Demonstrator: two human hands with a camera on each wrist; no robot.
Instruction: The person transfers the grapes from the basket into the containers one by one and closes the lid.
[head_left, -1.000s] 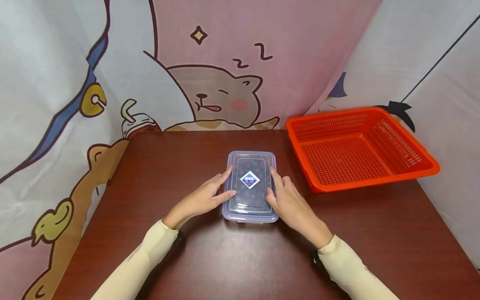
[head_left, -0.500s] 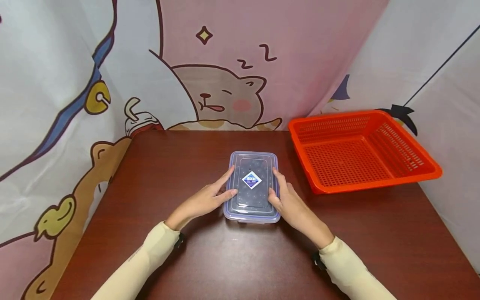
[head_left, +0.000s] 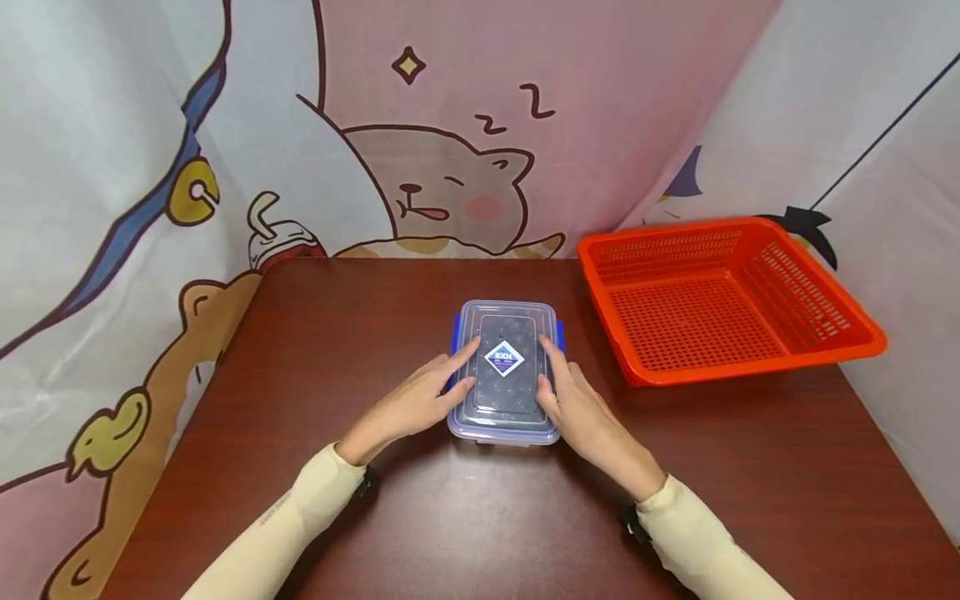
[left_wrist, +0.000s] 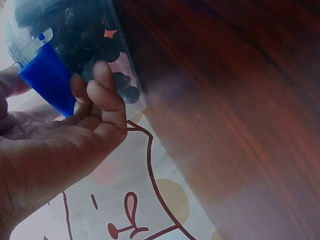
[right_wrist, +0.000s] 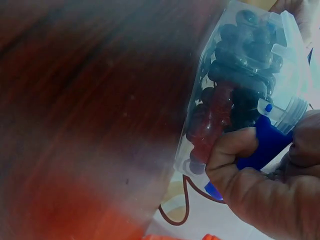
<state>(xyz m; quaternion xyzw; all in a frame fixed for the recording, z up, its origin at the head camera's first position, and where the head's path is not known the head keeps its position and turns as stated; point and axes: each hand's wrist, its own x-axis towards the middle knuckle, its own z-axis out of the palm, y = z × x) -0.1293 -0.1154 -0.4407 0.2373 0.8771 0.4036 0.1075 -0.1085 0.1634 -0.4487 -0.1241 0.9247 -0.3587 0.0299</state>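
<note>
A clear plastic food container (head_left: 491,421) with a lid and a diamond-shaped blue and white label (head_left: 504,358) stands on the table in the head view. Dark round pieces (right_wrist: 247,52) and some red ones (right_wrist: 212,120) show through its wall. My left hand (head_left: 416,402) is at its left side, thumb and index finger on the lid, other fingers curled at the blue left latch (left_wrist: 47,80). On the opposite side, my right hand (head_left: 588,417) lies likewise, fingers curled around the blue right latch (right_wrist: 270,145). Both latches stick outward from the lid's sides.
A red-orange perforated plastic basket (head_left: 637,371) sits at the table's back right. The brown wooden table (head_left: 337,317) is bordered by a cartoon-printed curtain (head_left: 622,108) behind and at both sides.
The blue latches on both sides have swung outward and now show beyond the lid's edges. My left index finger has shifted inward over the lid. The container stays in place.
</note>
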